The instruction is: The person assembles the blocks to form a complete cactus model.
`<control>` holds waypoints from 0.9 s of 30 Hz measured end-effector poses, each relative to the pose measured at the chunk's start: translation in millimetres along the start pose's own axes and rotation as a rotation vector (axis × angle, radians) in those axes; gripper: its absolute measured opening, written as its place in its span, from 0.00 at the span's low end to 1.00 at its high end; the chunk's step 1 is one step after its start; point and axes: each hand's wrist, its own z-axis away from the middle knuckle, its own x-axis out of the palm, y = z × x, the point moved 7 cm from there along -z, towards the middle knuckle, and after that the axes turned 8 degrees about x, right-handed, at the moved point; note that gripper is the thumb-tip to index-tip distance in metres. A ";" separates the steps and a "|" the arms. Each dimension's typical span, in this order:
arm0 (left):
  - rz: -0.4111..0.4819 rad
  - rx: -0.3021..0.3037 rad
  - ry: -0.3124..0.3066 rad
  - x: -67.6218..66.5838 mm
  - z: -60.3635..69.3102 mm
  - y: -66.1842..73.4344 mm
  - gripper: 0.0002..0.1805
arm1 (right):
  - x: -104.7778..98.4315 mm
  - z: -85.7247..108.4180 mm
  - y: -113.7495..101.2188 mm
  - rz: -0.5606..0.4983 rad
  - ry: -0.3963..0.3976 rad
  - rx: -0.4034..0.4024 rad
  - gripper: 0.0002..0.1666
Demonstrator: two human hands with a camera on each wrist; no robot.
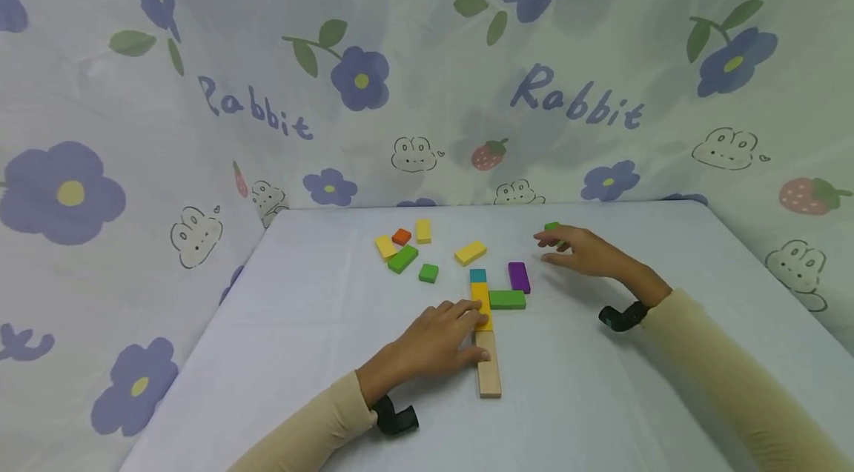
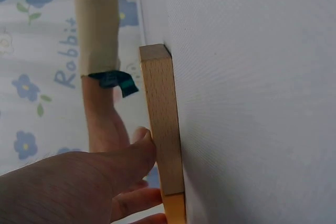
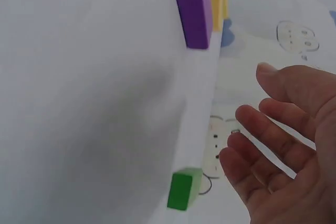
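Observation:
My left hand (image 1: 443, 338) rests over a straight row of blocks, its thumb against the plain wooden block (image 2: 161, 124) and its fingertips on the yellow-orange block (image 1: 485, 318). At the row's far end lies a small blue block (image 1: 477, 276). A long green block (image 1: 507, 300) sticks out to the right beside the yellow-orange one. Fingers spread and loosely bent, my right hand (image 1: 583, 250) hovers above the table with nothing in it. Close to its fingertips is a small green block (image 3: 181, 190), partly hidden by the hand in the head view. A purple block (image 1: 519, 277) lies left of that hand.
Farther back on the white table (image 1: 287, 353) are loose blocks: a yellow one (image 1: 471, 253), a small green one (image 1: 429, 273), a longer green one (image 1: 403, 258), an orange one (image 1: 401, 236) and other yellow pieces. A printed cloth (image 1: 427, 72) hangs behind the table.

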 end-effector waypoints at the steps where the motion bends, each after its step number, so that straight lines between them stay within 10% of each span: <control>1: 0.001 -0.001 0.000 0.0 0.2 0.0 0.33 | -4.5 -1.8 1.2 0.003 0.010 -0.001 0.28; 11: -0.012 0.007 0.009 0.5 0.5 1.5 0.32 | -35.3 -17.7 28.0 0.005 -0.015 0.088 0.25; 27: -0.004 -0.005 0.002 1.2 0.3 -0.1 0.31 | -31.6 -26.9 64.1 0.025 -0.201 0.231 0.34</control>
